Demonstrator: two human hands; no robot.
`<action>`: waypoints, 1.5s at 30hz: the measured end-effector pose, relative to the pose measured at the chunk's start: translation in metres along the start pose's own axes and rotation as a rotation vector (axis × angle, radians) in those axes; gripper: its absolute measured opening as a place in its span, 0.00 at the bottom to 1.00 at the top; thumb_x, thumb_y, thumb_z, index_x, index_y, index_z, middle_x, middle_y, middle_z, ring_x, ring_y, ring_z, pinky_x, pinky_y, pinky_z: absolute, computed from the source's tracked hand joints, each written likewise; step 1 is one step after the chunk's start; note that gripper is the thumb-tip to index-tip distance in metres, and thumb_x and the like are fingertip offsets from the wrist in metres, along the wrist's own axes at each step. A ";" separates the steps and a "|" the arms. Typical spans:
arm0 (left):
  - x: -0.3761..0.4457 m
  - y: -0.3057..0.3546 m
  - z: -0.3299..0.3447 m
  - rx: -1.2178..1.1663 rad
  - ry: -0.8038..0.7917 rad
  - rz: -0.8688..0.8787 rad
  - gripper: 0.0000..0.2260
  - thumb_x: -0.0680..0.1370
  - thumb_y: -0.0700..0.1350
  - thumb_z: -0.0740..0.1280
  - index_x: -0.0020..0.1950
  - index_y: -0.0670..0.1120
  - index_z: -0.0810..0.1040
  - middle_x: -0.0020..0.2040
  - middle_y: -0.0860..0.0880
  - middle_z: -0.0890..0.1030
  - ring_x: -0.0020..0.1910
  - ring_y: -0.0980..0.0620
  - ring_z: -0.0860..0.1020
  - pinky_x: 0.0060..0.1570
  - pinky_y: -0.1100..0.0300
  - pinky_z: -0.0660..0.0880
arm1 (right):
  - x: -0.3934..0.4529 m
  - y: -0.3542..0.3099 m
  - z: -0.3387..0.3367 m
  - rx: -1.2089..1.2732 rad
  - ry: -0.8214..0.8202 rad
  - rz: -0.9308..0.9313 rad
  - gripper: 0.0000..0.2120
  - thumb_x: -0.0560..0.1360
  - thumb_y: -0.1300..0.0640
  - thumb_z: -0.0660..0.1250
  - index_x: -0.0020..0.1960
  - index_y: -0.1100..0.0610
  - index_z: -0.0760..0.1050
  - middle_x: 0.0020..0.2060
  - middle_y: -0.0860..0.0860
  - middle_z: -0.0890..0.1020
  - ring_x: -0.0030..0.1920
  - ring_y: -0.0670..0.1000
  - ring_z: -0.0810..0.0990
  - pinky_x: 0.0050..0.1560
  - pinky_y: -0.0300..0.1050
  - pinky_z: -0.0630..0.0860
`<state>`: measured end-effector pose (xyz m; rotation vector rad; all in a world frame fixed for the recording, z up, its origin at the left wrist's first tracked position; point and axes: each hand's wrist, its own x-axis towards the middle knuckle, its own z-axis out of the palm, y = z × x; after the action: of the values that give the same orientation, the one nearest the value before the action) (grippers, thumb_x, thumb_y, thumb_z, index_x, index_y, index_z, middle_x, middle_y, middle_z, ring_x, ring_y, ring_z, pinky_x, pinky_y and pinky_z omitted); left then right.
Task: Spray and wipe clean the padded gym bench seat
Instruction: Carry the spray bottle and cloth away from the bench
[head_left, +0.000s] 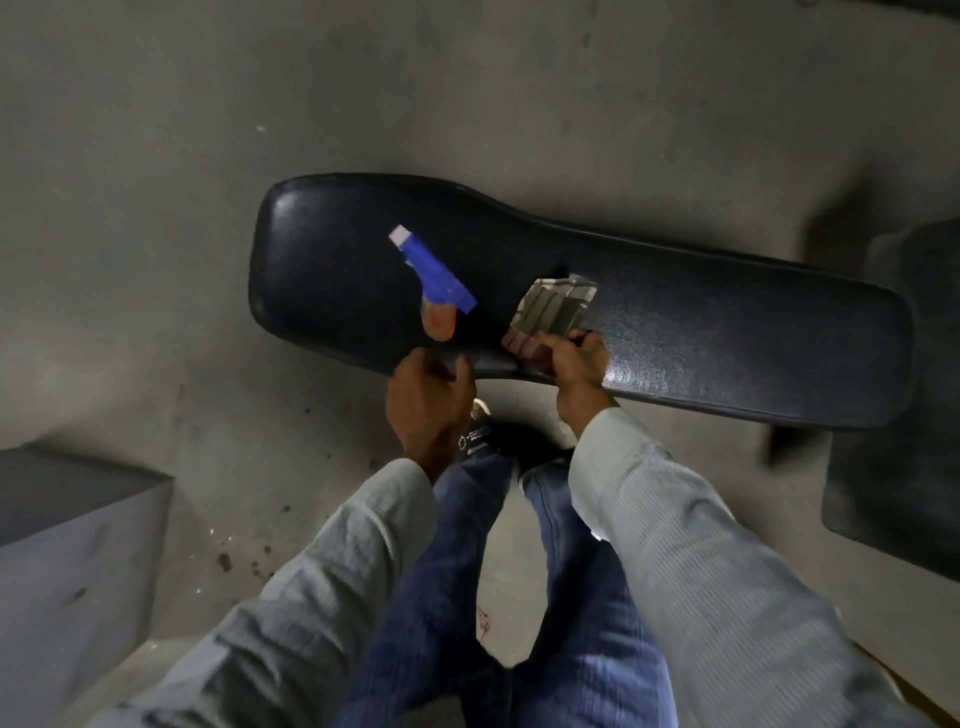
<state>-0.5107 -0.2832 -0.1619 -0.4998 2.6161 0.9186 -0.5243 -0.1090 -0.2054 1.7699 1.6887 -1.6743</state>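
Note:
The black padded bench seat (701, 332) lies across the middle of the view, wide end to the left. A spray bottle (434, 275) with a blue trigger head and an orange body rests on the wide end. My left hand (428, 402) hovers at the bench's near edge just below the bottle, fingers loosely curled and holding nothing. My right hand (571, 361) pinches the near end of a grey striped cloth (553, 306), which lies flat on the seat close to its near edge.
A grey box (72, 545) stands on the concrete floor at the lower left. Another dark padded piece (904, 467) sits at the right, beyond the bench's narrow end. My legs in blue jeans (519, 597) are directly below the hands.

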 end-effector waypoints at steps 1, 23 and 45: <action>0.000 0.005 -0.007 -0.006 0.036 -0.004 0.19 0.77 0.62 0.71 0.51 0.46 0.77 0.47 0.49 0.81 0.44 0.49 0.79 0.44 0.51 0.75 | -0.007 -0.002 -0.001 0.025 -0.010 0.009 0.16 0.73 0.65 0.78 0.45 0.54 0.71 0.48 0.55 0.80 0.46 0.54 0.79 0.45 0.44 0.77; -0.029 0.121 -0.053 0.053 -0.010 0.283 0.11 0.77 0.50 0.75 0.50 0.43 0.83 0.48 0.41 0.83 0.46 0.42 0.82 0.46 0.56 0.70 | -0.083 -0.021 -0.113 0.665 -0.119 0.015 0.18 0.78 0.71 0.70 0.66 0.60 0.77 0.55 0.58 0.85 0.48 0.53 0.85 0.50 0.52 0.86; -0.380 0.207 0.094 0.176 -0.489 0.808 0.14 0.75 0.53 0.76 0.46 0.42 0.84 0.48 0.39 0.86 0.51 0.34 0.84 0.46 0.52 0.76 | -0.130 0.203 -0.426 1.038 0.404 0.015 0.16 0.77 0.72 0.67 0.62 0.62 0.82 0.50 0.59 0.86 0.49 0.57 0.84 0.46 0.49 0.87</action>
<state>-0.2446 0.0119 0.0341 0.7906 2.3708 0.8488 -0.0892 0.0638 -0.0635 2.6498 0.8723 -2.5784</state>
